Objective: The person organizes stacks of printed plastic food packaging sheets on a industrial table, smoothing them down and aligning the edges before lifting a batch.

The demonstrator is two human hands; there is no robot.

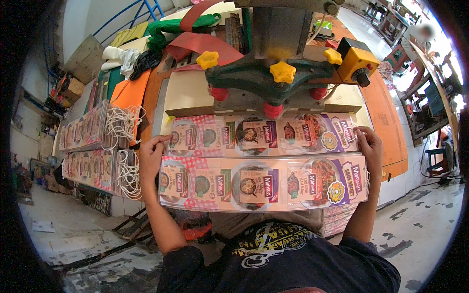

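A long printed card strip [254, 136] with food pictures lies crosswise at the front of a press with a dark green frame [268, 73]. My left hand [154, 151] pinches its left end, and my right hand [370, 146] grips the right end. Nearer my body lies a second, matching printed strip [259, 202], with its ends beside my wrists; it looks glossy, as if covered in clear film. The far edge of the first strip meets the metal bar [244, 108] under the press. How far it reaches beneath that bar is hidden.
Yellow star-shaped knobs [282, 72] top the press, and a yellow control box [359, 66] sits at its right. Stacks of printed cards with white cords [128, 173] stand at the left. Orange board [386, 132] covers the bench. Another person [420, 39] sits far right.
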